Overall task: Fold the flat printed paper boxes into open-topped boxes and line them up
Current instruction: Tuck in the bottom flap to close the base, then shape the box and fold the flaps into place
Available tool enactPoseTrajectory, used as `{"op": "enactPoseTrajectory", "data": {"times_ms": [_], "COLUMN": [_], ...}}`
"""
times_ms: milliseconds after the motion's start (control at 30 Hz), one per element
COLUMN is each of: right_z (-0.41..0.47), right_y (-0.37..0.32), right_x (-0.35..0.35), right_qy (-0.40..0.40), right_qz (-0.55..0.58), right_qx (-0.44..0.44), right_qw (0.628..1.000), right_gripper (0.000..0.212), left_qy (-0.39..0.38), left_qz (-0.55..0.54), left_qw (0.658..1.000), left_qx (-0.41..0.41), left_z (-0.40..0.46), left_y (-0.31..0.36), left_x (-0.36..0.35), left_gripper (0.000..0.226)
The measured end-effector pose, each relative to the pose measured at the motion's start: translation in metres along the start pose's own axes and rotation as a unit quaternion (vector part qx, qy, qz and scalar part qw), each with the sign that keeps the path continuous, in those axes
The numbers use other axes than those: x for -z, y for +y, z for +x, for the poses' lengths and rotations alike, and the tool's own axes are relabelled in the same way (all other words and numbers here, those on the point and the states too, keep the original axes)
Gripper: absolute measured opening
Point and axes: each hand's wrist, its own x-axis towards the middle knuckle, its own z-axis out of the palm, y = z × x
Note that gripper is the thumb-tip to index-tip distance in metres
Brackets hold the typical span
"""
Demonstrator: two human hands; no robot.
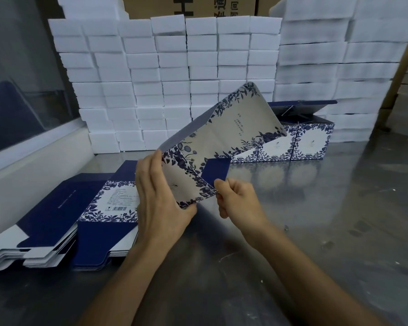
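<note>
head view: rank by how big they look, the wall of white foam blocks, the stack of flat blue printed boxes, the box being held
1. wall of white foam blocks
2. stack of flat blue printed boxes
3. held box, nearer the camera, so its rank is unsure

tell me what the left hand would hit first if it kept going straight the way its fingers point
The left hand points up and away, flat against the box blank it holds. Beyond that, likely the stacked white foam blocks, though depth is unclear.

letter "h" and "通" on cardboard carton (pixel 189 5)
</note>
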Motion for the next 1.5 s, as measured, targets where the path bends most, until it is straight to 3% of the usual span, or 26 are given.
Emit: {"op": "enactPoseTrajectory", "data": {"times_ms": [100,300,567,733,900,1267,1500], "right_z": [0.001,0.005,0.009,0.011,0.013,0.016,0.017], "right_y": [0.003,0.007,0.012,0.012,0.015,0.015,0.024], "right_x": [0.001,0.006,0.009,0.012,0.018,0.027,0.032], "right_qy": [0.023,0.045,0.066,0.101,0.123,0.161,0.184], "right_qz": [0.017,0.042,0.013,0.076,0.081,0.151,0.100], "right_qx": [-0.006,-0.024,-0.012,-0.040,-0.045,-0.067,-0.041], "right_qw": [1.000,0.998,0.998,0.991,0.988,0.973,0.977], "right_gripper": [0.041,0.062,0.049,0.062,0.050,0.051,0.046], "left_qy": [-0.009,-0.025,-0.033,-0.048,-0.058,-0.076,-0.089], "left_qz": [-0.010,-0.026,-0.036,-0.054,-0.062,-0.073,-0.072], "left_qw": [1.000,0.999,0.998,0.996,0.995,0.991,0.990], "left_qx": [-0.002,-0.027,-0.034,-0.047,-0.061,-0.078,-0.076], "left_z": [0.000,0.000,0.000,0.001,0.000,-0.001,-0.003], "left_y": [0.000,0.000,-0.002,-0.004,-0.003,-0.005,-0.006], "left_x": [0.000,0.000,0.000,-0.001,-0.002,-0.001,-0.001], "left_gripper": [0.129,0.129,0.130,0.132,0.134,0.136,0.132]}}
